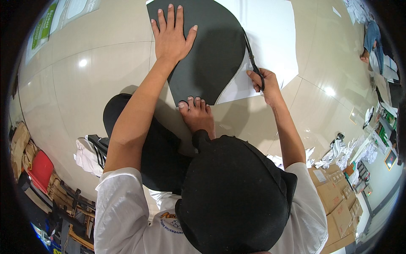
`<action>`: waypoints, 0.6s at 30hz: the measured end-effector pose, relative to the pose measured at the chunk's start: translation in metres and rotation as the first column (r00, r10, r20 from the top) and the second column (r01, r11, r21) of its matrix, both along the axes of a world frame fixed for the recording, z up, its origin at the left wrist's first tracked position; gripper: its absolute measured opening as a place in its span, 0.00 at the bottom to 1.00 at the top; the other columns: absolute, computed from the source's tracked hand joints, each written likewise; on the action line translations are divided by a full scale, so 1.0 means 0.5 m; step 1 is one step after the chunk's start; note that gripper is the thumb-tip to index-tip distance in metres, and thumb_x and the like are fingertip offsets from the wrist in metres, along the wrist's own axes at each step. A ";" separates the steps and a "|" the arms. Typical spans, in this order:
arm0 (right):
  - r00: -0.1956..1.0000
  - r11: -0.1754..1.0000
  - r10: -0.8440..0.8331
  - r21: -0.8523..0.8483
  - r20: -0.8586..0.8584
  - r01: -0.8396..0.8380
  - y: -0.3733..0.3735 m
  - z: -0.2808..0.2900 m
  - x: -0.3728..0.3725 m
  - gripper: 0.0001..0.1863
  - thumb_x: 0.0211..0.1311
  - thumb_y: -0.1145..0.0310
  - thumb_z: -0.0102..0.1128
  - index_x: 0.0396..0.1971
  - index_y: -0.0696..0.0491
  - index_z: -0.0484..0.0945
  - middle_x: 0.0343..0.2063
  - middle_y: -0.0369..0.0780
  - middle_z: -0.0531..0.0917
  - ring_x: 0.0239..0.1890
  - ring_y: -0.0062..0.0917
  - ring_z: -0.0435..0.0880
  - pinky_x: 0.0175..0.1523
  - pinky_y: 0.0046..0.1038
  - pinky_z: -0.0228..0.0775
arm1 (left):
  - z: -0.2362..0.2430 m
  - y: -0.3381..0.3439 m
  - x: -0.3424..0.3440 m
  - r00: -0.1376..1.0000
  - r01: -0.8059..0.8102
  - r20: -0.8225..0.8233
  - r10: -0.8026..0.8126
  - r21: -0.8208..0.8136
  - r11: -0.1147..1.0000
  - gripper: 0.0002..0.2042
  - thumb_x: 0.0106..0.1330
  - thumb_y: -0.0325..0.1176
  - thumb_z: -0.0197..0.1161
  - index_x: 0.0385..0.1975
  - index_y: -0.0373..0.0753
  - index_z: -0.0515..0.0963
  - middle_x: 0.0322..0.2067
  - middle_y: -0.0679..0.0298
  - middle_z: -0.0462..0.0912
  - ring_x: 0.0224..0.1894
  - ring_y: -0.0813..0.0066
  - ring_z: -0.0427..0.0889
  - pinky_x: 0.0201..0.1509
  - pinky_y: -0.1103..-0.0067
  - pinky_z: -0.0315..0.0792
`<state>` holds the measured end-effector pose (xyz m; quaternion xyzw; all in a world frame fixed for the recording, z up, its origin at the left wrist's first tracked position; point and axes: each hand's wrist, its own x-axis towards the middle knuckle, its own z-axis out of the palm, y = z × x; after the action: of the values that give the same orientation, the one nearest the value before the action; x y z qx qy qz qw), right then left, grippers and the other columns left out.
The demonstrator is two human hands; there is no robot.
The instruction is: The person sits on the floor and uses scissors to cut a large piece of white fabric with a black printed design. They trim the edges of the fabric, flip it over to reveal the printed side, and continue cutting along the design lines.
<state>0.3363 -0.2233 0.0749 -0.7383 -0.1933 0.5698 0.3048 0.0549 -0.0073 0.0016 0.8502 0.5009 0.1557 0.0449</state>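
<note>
My left hand (171, 42) lies flat with fingers spread on a large dark grey sheet (211, 55), which has a rounded right side. Under it, and reaching out to the right, is a white sheet of paper (272, 38). My right hand (267, 82) is closed around the handles of black scissors (251, 54). Their blades run along the dark sheet's curved right edge, over the white paper. Whether the blades are parted is hard to make out. My bare foot (198, 116) rests with its toes at the dark sheet's near edge.
My raised knee (237, 190) in black fills the near middle. Cardboard boxes (334, 199) and crumpled white scraps (334, 154) lie at the right. A red chair-like object (41, 169) stands at the left. Someone's denim-clad leg (373, 40) shows at the far right.
</note>
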 end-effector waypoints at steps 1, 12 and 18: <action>1.000 1.000 -0.001 0.003 -0.013 0.001 0.002 0.002 0.002 0.16 0.67 0.60 0.78 0.27 0.52 0.81 0.18 0.30 0.76 0.17 0.14 0.71 0.23 0.20 0.58 | 0.000 0.000 0.000 1.000 0.000 -0.002 0.000 0.002 1.000 0.40 0.81 0.63 0.47 0.84 0.43 0.57 0.83 0.48 0.56 0.85 0.37 0.50 0.85 0.41 0.42; 0.999 0.999 0.012 0.035 -0.052 -0.010 0.047 -0.001 0.019 0.19 0.67 0.56 0.78 0.26 0.52 0.79 0.18 0.30 0.76 0.17 0.15 0.70 0.24 0.21 0.58 | 0.006 -0.001 0.002 1.000 -0.007 0.004 0.007 0.001 1.000 0.40 0.79 0.61 0.51 0.83 0.41 0.60 0.83 0.50 0.58 0.84 0.37 0.50 0.86 0.42 0.41; 0.999 1.000 0.020 0.025 -0.049 -0.019 0.058 0.003 0.018 0.18 0.67 0.57 0.78 0.27 0.53 0.81 0.19 0.30 0.76 0.17 0.15 0.70 0.24 0.22 0.58 | 0.005 -0.001 0.002 1.000 -0.008 -0.006 0.008 0.001 1.000 0.40 0.79 0.61 0.50 0.83 0.42 0.59 0.83 0.50 0.58 0.84 0.37 0.50 0.86 0.42 0.41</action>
<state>0.3455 -0.1943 0.0765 -0.7183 -0.1997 0.5884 0.3129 0.0557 -0.0078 0.0040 0.8486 0.5044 0.1538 0.0424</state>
